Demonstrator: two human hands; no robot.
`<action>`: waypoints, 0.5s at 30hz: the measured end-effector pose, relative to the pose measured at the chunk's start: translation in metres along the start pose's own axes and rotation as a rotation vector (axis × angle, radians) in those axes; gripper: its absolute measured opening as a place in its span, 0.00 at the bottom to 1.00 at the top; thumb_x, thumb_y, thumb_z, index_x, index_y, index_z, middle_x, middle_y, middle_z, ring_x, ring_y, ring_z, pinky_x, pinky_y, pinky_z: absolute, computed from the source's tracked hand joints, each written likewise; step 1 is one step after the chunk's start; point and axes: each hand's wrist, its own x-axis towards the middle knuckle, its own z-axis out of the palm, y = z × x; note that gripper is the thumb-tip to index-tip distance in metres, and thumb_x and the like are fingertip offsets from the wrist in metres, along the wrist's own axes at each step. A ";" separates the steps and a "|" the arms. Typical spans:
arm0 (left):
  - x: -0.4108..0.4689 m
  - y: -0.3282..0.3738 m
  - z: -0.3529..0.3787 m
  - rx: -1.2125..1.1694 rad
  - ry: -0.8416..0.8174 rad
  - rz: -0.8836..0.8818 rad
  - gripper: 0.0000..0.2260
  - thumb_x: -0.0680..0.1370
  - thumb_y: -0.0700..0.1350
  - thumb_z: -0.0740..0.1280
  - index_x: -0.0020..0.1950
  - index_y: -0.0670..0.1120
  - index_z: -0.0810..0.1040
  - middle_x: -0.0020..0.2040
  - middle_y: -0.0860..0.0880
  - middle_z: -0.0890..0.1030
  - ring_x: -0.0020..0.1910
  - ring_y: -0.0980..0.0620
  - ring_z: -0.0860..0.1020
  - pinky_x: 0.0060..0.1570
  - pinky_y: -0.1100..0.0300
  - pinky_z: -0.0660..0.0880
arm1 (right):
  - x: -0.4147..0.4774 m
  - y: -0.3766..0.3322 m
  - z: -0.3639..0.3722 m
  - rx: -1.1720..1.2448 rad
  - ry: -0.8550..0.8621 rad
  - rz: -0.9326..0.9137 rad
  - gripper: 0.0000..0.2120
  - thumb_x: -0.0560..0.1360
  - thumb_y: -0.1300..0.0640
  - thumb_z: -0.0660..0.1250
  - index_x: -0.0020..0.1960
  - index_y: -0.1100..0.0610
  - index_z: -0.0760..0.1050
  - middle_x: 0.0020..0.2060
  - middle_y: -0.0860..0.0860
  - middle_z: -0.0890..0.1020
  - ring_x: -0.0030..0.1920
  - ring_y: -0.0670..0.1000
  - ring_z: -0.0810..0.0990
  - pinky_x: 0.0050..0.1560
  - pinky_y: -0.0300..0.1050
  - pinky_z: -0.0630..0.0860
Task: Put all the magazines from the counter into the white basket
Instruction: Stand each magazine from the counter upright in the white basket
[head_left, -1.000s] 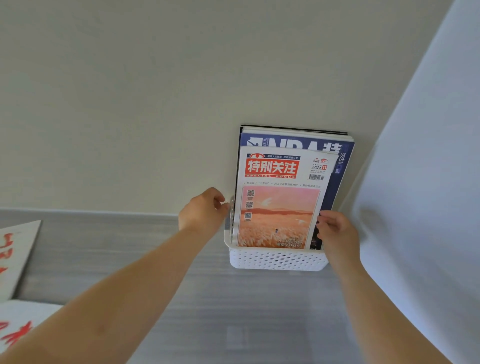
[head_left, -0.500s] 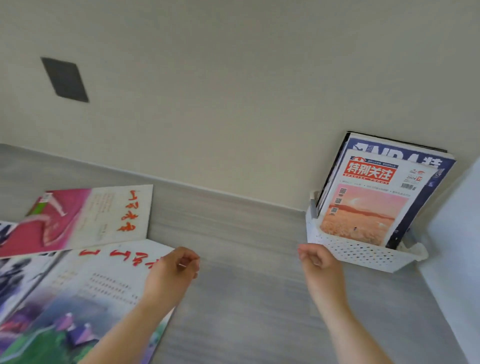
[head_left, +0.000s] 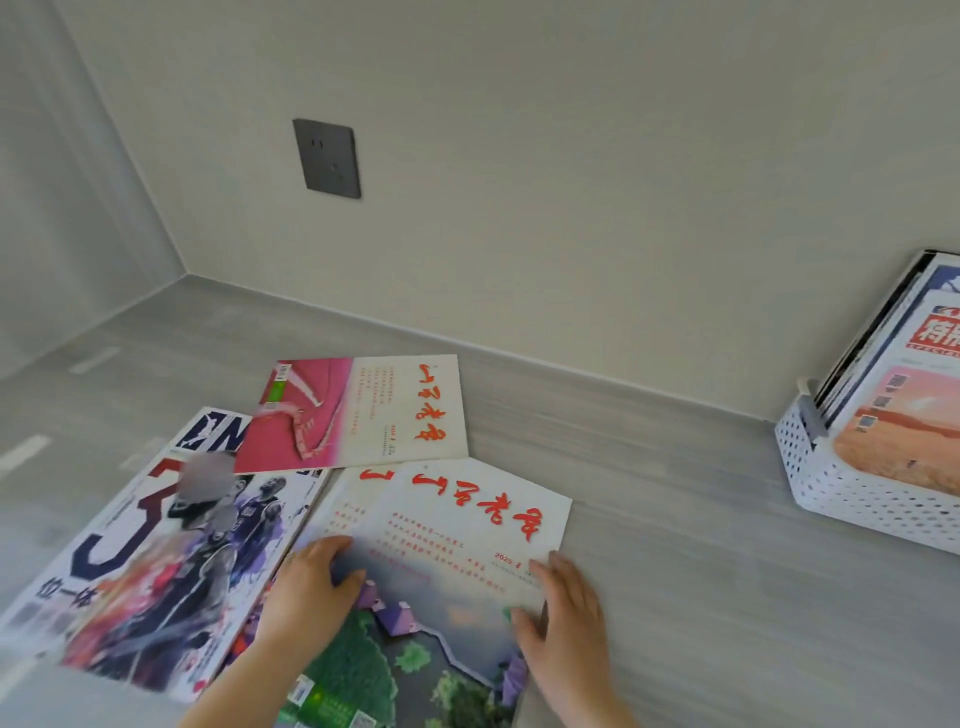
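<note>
Several magazines lie on the grey counter (head_left: 675, 519). Nearest me is a landscape-cover magazine (head_left: 452, 540) with red script, lying on top of another one whose edge (head_left: 348, 499) shows at its left. My left hand (head_left: 306, 597) rests on its left part, thumb on the cover. At its right edge lies my right hand (head_left: 566, 618), fingers along the edge and thumb on the cover. A pink magazine (head_left: 363, 410) lies behind, a basketball magazine (head_left: 171, 561) to the left. The white basket (head_left: 831, 488) at far right holds upright magazines (head_left: 909, 415).
A dark wall socket (head_left: 327, 158) sits on the back wall above the magazines. A side wall meets the counter at the far left. Bare counter stretches between the magazines and the basket.
My view has swung left from the basket to the loose magazines. Both hands left the basket, crossed the counter and came down onto the landscape-cover magazine.
</note>
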 end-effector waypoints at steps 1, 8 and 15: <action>0.002 -0.001 0.001 0.039 -0.016 0.019 0.20 0.74 0.44 0.65 0.66 0.44 0.68 0.64 0.43 0.74 0.62 0.44 0.71 0.60 0.53 0.71 | -0.003 -0.002 0.003 -0.106 0.020 -0.035 0.24 0.57 0.52 0.78 0.51 0.56 0.80 0.56 0.58 0.81 0.62 0.57 0.66 0.67 0.33 0.45; 0.019 0.009 -0.005 -0.214 -0.107 -0.064 0.19 0.74 0.39 0.63 0.65 0.40 0.67 0.63 0.39 0.74 0.57 0.43 0.73 0.51 0.55 0.69 | -0.006 -0.004 0.010 -0.361 -0.021 -0.035 0.29 0.44 0.43 0.80 0.43 0.51 0.82 0.46 0.51 0.85 0.46 0.52 0.84 0.67 0.32 0.44; 0.024 0.022 -0.018 -0.278 -0.363 -0.127 0.15 0.76 0.39 0.60 0.62 0.39 0.69 0.53 0.38 0.77 0.48 0.42 0.75 0.44 0.56 0.72 | -0.001 0.007 0.003 -0.041 -0.182 0.039 0.26 0.75 0.52 0.59 0.71 0.48 0.56 0.75 0.49 0.47 0.74 0.46 0.46 0.69 0.31 0.42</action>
